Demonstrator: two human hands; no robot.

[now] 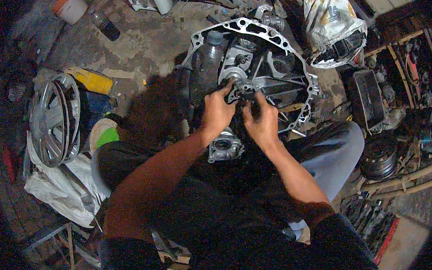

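Note:
A large grey metal gearbox housing (304, 87) with a holed flange around its rim stands before me. Over its near middle, both my hands are closed on a small metal casting (245, 89) with holes in it. My left hand (218, 111) grips the casting's left edge, its fingertips dark with grime. At the other side my right hand (263, 118) holds it with thumb and fingers, partly hiding it. A clear plastic bottle (214, 48) with a grey cap is at the housing's left. Nearer to me, below my left hand, sits another metal part (224, 147) with a round opening.
Wheel rims (54, 122), a yellow container (91, 80) and white sacking (63, 189) are to the left. A bottle of dark liquid (105, 27) stands at the far left. Rightward are a stuffed white sack (330, 21), a dark tray (368, 98) and a black wheel-like part (380, 159).

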